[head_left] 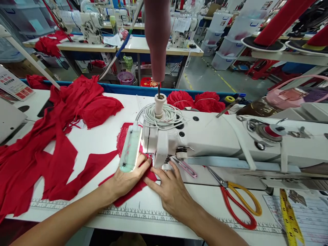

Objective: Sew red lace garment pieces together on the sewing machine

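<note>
A red fabric piece (129,196) lies under the head of a white sewing machine (215,135). My left hand (123,182) rests on it, its extended fingertips close beside the presser foot (153,158). Part of that hand is hidden behind a small pale-green lamp (131,148). On the near side of the needle area, my right hand (175,191) has its fingers apart, with thumb and index tips on the fabric edge. Lacy red cloth (123,131) shows behind the lamp. Small pink-handled snips (188,168) lie just right of my right fingers.
Scissors (242,205) with red and yellow handles and a yellow tape measure (289,218) lie at right. A heap of red fabric (64,136) covers the left side. Red bundles (194,100) sit behind the machine, and a pink-lidded bottle (284,97) stands at back right.
</note>
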The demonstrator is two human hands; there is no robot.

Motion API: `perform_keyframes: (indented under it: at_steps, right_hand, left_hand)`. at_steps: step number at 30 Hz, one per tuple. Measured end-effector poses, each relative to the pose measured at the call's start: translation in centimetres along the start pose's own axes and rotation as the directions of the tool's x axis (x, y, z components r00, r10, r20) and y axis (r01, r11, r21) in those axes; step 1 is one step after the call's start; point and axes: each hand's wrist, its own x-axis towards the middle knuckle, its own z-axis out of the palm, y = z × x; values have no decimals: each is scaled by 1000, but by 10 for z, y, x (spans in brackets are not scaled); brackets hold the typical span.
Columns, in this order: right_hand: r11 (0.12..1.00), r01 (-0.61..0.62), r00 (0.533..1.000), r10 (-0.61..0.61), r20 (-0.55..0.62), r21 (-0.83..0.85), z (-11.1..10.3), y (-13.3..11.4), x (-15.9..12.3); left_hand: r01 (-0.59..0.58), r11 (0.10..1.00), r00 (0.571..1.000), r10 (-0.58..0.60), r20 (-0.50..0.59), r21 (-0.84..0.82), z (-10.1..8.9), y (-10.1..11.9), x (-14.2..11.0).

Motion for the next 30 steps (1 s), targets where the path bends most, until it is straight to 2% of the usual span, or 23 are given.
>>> perform_keyframes:
  at_steps: [3,5,6,8,11,14,16,21,25,27,30]
  right_hand:
    - [1000,-7,1000,7,-6,-8,-1,-3,2]
    - [1000,-13,1000,13,-13,-12,0,-4,2]
    - [1000,-13,1000,13,-21,-11,0,-4,1]
    - [1000,2,999,-2,-47,-1,1,-4,-1]
    - [999,32,997,-30,-77,16,4,-3,-4]
    - [999,33,996,-32,-85,7,5,-4,-3]
    - [999,34,995,-34,-92,-6,5,-5,-3]
    - [998,65,991,-62,-120,25,3,-5,-4]
    - [998,59,990,-54,-129,35,3,-4,-5]
    - [998,58,990,-53,-132,36,4,-4,-4]
    - [997,65,988,-59,-146,34,4,-3,-4]
  left_hand:
    - [37,999,986,-35,-166,9,-9,8,2]
    - [-3,1000,963,7,-268,14,-13,15,1]
    - [-33,999,959,37,-283,17,-15,17,0]
    - [-65,998,965,67,-254,18,-15,17,-3]
    - [-79,997,975,77,-206,1,-16,5,-9]
    - [-174,985,965,166,-201,-23,-20,-6,-9]
    - [-229,972,962,217,-164,-53,-22,-5,-7]
    - [-138,984,990,135,-26,-114,-21,3,-3]
    - [-139,972,987,121,-104,-190,-21,1,-4]
    - [-150,975,983,128,-134,-166,-23,1,-5]
    - [-170,979,982,160,-96,-112,-25,2,-7]
